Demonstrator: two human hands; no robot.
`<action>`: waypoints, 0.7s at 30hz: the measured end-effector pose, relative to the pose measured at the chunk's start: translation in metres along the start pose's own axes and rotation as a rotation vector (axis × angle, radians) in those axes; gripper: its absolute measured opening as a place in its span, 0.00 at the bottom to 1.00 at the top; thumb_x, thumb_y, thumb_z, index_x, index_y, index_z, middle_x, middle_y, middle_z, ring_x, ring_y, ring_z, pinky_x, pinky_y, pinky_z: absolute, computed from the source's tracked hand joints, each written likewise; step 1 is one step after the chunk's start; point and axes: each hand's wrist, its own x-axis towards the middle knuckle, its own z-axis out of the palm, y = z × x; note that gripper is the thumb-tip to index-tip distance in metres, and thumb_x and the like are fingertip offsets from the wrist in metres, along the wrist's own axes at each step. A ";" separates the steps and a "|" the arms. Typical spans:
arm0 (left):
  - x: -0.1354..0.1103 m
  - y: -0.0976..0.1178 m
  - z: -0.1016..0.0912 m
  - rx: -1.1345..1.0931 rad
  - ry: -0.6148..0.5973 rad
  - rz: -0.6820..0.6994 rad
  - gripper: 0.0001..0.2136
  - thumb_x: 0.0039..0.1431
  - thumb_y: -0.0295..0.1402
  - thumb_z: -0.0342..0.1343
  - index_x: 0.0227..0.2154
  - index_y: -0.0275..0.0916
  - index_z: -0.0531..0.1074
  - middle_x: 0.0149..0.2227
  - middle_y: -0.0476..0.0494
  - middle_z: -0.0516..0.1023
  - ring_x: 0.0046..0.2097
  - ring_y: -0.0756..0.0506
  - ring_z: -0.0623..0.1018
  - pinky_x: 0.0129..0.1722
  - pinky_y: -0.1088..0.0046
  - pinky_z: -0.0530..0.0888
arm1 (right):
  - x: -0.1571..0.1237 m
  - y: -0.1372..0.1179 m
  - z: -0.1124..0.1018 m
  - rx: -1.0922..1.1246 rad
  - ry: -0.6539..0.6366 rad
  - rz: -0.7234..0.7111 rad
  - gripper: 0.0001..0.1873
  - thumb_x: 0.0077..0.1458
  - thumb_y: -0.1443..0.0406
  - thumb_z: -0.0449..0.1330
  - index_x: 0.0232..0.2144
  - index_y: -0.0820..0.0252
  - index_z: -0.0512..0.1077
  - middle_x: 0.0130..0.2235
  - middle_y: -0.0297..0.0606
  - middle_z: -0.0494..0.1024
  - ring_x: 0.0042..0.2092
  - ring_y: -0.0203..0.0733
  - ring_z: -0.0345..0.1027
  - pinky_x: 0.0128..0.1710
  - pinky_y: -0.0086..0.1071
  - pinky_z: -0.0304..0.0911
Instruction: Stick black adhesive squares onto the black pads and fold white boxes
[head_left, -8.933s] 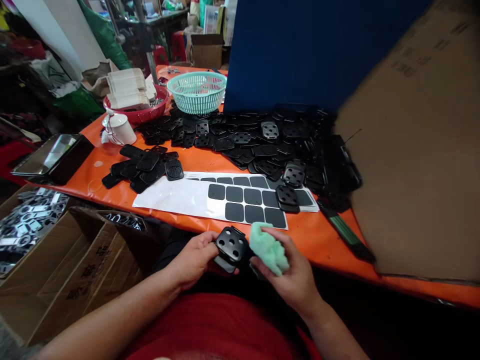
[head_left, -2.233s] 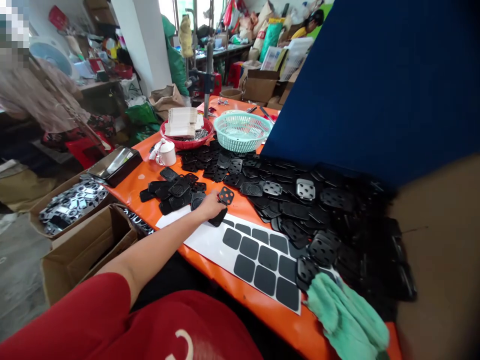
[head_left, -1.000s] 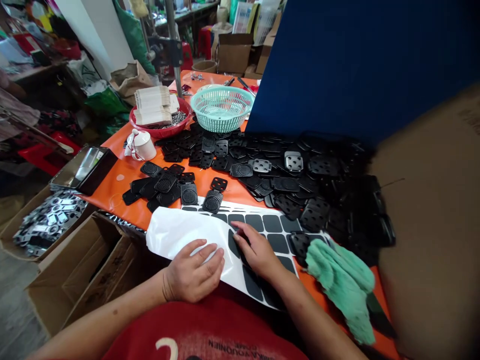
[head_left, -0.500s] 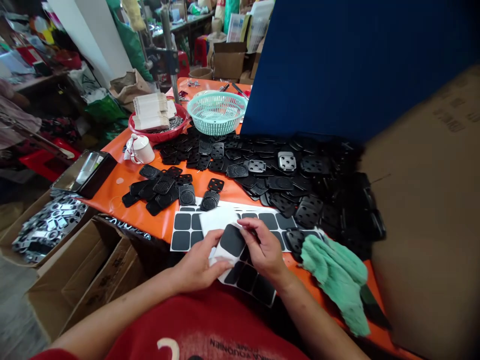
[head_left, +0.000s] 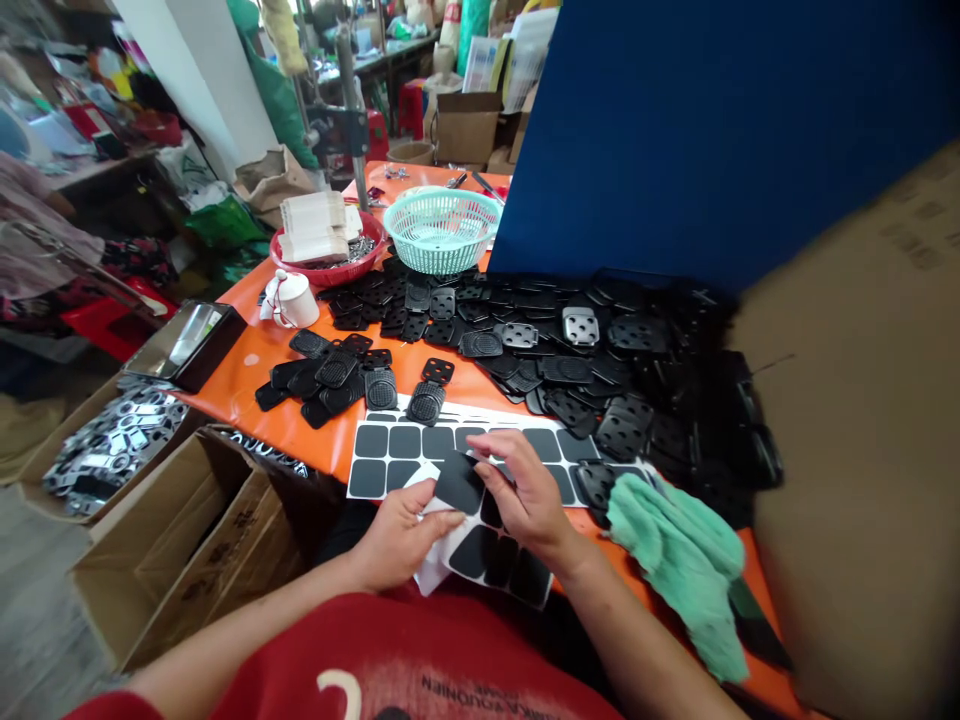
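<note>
My left hand (head_left: 397,532) is closed on a white-backed sheet of black stickers (head_left: 474,552), which bends down towards my lap. At the sheet's upper edge, my right hand (head_left: 526,497) pinches the corner of one black rounded-square sticker (head_left: 459,486). That sticker's near left part still lies against the white backing by my left fingers. Beyond my hands, more sheets of the same stickers (head_left: 371,478) lie flat on the orange table. Past them are black hinged pads (head_left: 426,402), some with round holes and some with ribbed faces.
A large heap of black pads (head_left: 566,368) spreads across the table (head_left: 322,445). A green cloth (head_left: 679,560) lies on the right. Farther back are a mint basket (head_left: 442,232), a red basin (head_left: 341,272) and a white lidded cup (head_left: 291,300). Cardboard boxes (head_left: 187,540) stand at the left.
My right hand has lifted the sticker's corner, and the sticker tilts more now. The white backing flap has folded down behind the sheet. The view has shifted slightly.
</note>
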 end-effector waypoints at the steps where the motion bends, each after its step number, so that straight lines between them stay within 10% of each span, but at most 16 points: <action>1: 0.000 0.002 -0.001 0.055 -0.004 0.033 0.11 0.59 0.38 0.56 0.38 0.35 0.75 0.35 0.45 0.78 0.37 0.47 0.74 0.41 0.72 0.70 | 0.004 -0.002 -0.004 -0.017 -0.035 -0.040 0.14 0.64 0.68 0.53 0.51 0.54 0.69 0.44 0.42 0.71 0.47 0.43 0.68 0.47 0.38 0.68; 7: 0.001 0.012 -0.009 0.365 -0.086 0.145 0.13 0.60 0.31 0.53 0.46 0.38 0.74 0.41 0.46 0.79 0.43 0.45 0.76 0.45 0.71 0.70 | 0.026 -0.017 -0.026 -0.180 -0.278 -0.220 0.13 0.60 0.70 0.57 0.47 0.55 0.71 0.47 0.43 0.73 0.50 0.47 0.65 0.51 0.45 0.63; 15: 0.027 0.003 -0.027 0.496 0.069 0.023 0.11 0.57 0.32 0.53 0.42 0.37 0.73 0.41 0.44 0.79 0.44 0.43 0.76 0.47 0.69 0.69 | 0.016 -0.011 -0.039 -0.445 -0.122 -0.451 0.12 0.55 0.74 0.60 0.40 0.56 0.76 0.41 0.42 0.76 0.43 0.46 0.65 0.43 0.43 0.63; 21: 0.039 0.007 -0.030 0.625 0.017 0.045 0.12 0.57 0.31 0.53 0.44 0.42 0.72 0.42 0.47 0.80 0.45 0.44 0.77 0.47 0.70 0.69 | 0.003 -0.003 -0.040 -0.459 -0.097 -0.328 0.19 0.56 0.74 0.60 0.50 0.60 0.73 0.43 0.44 0.77 0.45 0.47 0.65 0.46 0.42 0.64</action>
